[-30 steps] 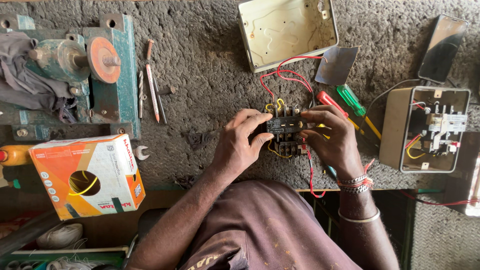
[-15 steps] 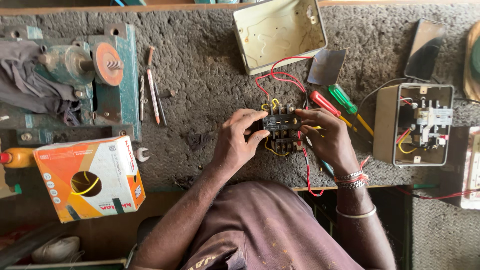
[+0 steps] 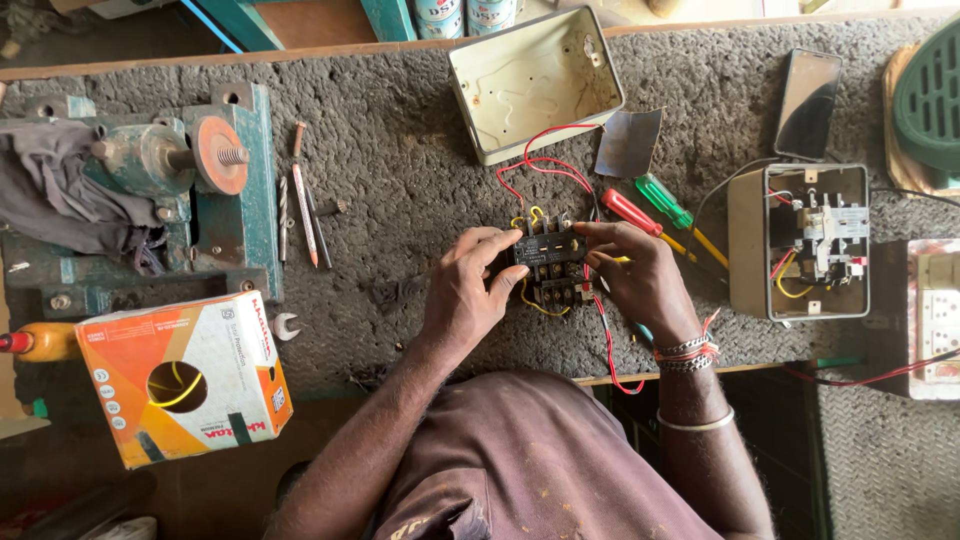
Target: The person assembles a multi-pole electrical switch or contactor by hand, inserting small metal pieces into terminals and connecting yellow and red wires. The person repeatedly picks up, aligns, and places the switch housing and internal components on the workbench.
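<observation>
One black contactor (image 3: 551,264) between two hands, left hand (image 3: 468,295) and right hand (image 3: 640,280) fingers clamped on it, two screwdrivers (image 3: 660,205) beside

I'm in an electrical repair workshop. My bench (image 3: 400,190) is covered in rough grey matting, with a teal bench grinder (image 3: 170,180) at the far left, screwdrivers (image 3: 655,210) on the right, an empty metal switch box (image 3: 535,80) at the far edge, an opened starter box (image 3: 800,240) with wiring further right, and an orange wire carton (image 3: 185,375) near left.
</observation>
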Demonstrator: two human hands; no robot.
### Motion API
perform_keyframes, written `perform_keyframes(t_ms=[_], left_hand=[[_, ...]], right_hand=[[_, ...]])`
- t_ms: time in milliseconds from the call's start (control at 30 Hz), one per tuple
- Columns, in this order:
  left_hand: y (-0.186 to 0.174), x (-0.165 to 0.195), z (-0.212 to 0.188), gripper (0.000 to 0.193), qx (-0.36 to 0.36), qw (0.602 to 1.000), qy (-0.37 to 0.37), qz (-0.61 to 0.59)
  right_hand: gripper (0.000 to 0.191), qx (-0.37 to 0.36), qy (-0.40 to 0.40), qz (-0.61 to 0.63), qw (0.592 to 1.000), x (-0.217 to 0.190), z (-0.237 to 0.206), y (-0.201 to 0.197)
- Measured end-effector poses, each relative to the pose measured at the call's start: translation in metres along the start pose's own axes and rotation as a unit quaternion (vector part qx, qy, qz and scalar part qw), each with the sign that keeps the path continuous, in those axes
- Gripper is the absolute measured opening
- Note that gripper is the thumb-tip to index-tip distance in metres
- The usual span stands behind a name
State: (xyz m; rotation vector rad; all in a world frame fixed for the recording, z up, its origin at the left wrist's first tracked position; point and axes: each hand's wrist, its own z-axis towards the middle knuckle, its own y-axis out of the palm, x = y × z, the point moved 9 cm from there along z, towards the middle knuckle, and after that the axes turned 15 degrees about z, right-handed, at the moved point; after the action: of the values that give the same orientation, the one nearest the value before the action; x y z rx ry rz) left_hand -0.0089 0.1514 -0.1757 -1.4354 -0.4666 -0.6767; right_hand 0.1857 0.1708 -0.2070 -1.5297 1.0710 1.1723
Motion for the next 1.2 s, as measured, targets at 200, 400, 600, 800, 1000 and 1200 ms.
perform_keyframes(t_ms=[200, 400, 600, 800, 1000, 1200], left_hand=[[-0.001, 0.0, -0.007, 0.042, 0.064, 0.993, 0.068, 0.072], [0.019, -0.021, -0.01, 0.043, -0.016, 1.0, -0.016, 0.0], [0.015, -0.022, -0.012, 0.045, -0.022, 0.996, -0.009, -0.09], [0.017, -0.023, -0.013, 0.046, -0.03, 0.996, -0.011, -0.089], [0.012, -0.025, -0.01, 0.055, -0.058, 0.994, 0.018, -0.096], [0.011, -0.026, -0.017, 0.063, -0.069, 0.992, 0.026, -0.105]], right_hand=[[0.037, 0.02, 0.047, -0.036, 0.998, 0.013, 0.001, -0.005], [0.029, 0.002, -0.027, -0.009, 1.0, 0.012, 0.003, -0.002], [0.034, 0.009, -0.012, -0.017, 1.0, 0.019, 0.002, -0.004], [0.04, 0.004, -0.009, -0.019, 1.0, 0.021, -0.001, -0.002], [0.043, 0.01, -0.015, -0.025, 1.0, 0.019, -0.004, -0.002], [0.042, 0.011, -0.05, 0.001, 0.999, 0.017, -0.014, 0.0]])
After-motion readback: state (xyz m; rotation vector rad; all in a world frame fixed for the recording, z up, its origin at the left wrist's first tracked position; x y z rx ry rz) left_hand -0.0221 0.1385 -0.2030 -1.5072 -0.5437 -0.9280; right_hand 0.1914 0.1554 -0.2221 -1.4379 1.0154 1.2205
